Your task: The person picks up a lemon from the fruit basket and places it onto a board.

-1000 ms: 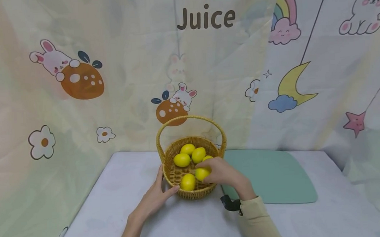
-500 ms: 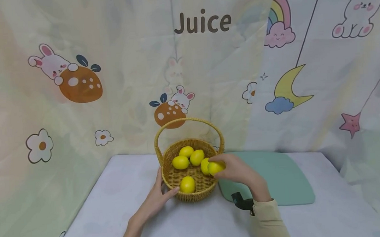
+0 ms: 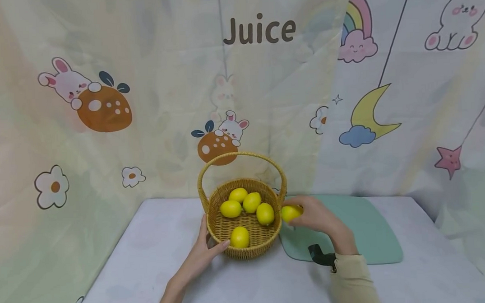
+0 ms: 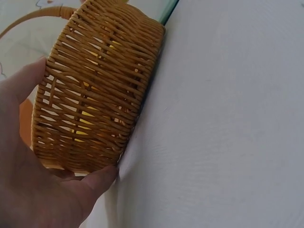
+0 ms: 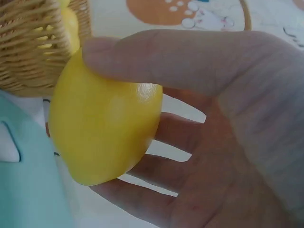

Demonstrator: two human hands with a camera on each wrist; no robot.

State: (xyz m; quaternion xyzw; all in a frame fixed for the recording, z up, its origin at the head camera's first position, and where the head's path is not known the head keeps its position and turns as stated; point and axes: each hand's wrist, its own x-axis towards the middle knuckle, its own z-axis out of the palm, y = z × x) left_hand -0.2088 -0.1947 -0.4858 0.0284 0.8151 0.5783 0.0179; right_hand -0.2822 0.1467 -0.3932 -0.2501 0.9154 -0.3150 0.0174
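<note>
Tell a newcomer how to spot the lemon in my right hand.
Find the basket on the white table. Just to its right, near the green mat, is your right hand. It holds the lemon, the only one outside the basket.

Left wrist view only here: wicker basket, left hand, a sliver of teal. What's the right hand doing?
Observer: Right hand holds a lemon between thumb and fingers.

Operator: How many lemons in the basket? I only get yellow through the weave.

Observer: Head view shows five lemons inside the basket.

Operator: And the teal sliver?

Observer: A flat green board with rounded corners, lying on the table to the basket's right.
</note>
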